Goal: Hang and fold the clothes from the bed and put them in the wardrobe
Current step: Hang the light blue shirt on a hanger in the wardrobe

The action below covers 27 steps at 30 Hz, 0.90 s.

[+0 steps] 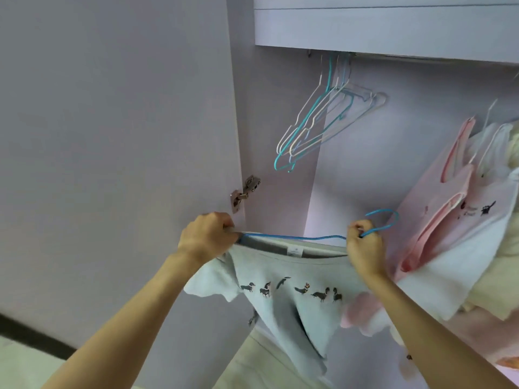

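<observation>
A pale lilac open door (112, 113) fills the left side, fixed by a metal hinge (245, 192). A white shelf board (387, 23) runs across the top; soft daylight washes the back panel (379, 153)

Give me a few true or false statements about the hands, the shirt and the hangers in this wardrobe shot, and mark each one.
1. Both hands hold the blue hanger. True: the left hand grips one end with the shirt, the right hand near the hook.
2. The pale blue shirt is plain. False: a row of small dark animal prints crosses it.
3. Empty hangers hang in the wardrobe. True.
4. The blue hanger's hook is already on the rail. False: it is well below the rail, beside the right hand.
5. Pink garment hangs at right. True.
</observation>
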{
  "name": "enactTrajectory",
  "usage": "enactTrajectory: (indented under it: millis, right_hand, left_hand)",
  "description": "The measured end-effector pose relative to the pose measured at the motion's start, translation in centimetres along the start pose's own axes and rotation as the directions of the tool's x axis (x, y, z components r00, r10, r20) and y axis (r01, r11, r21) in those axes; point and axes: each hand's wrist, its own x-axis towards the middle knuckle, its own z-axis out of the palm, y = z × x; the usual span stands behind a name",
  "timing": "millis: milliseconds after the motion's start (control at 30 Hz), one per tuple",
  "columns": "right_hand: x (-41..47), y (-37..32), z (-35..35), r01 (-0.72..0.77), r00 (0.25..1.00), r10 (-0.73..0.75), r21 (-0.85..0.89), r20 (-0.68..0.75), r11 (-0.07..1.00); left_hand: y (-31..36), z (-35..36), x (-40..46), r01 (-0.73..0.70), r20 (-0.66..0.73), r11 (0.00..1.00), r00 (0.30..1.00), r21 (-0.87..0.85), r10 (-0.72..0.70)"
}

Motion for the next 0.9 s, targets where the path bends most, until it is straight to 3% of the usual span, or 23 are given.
enactTrajectory:
  millis: [100,200,267,367,433,533,633,733,900]
  right_hand:
    - [0.1,-1.9,-0.6,0.256,0.966,-0.249,-0.319,0.065,0.912]
    - [-1.3,-3.5,-0.4,0.533,0.846,-0.498,-0.305,0.191,0.789]
    - [-1.9,-4.2,-0.3,0.588,0.789,-0.484,-0.236,0.379,0.773]
    - [-1.6,-4.0,-0.3,0.536,0.754,-0.403,-0.132,0.518,0.834]
    - [-1.2,-4.0,-0.5,0.378,0.836,-0.331,-0.022,0.438,0.925]
    - [-0.5,-4.0,-0.9,0.262,0.918,-0.264,0.047,0.297,0.964]
    - [-0.3,-3.9,-1.1,0.289,0.925,-0.285,0.021,0.253,0.957]
    - [-0.2,-4.0,-1.1,0.3,0.921,-0.293,0.013,0.257,0.954]
    - [-0.9,-4.1,-1.1,0.404,0.877,-0.37,-0.053,0.306,0.913]
  left_hand:
    - [0.2,1.8,0.0,0.007,-0.037,0.999,0.999,0.041,-0.005]
    - [1.6,3.0,0.3,-0.032,-0.056,0.999,0.998,0.004,0.032]
    - [2.3,3.5,0.4,-0.045,-0.057,0.999,0.997,-0.028,0.043]
    - [2.2,3.9,0.9,-0.063,-0.088,0.994,0.995,-0.089,0.055]
    - [1.5,4.1,1.2,-0.098,0.055,0.988,0.993,-0.121,0.105]
    - [0.1,4.3,1.1,-0.221,0.263,0.974,0.943,0.045,0.202]
    - [-1.1,4.6,0.9,-0.295,0.12,0.943,0.953,0.153,0.278]
    - [-1.4,4.5,0.8,-0.394,-0.126,0.919,0.91,0.03,0.394]
    - [-0.4,5.0,0.4,-0.401,-0.228,0.916,0.894,-0.024,0.385]
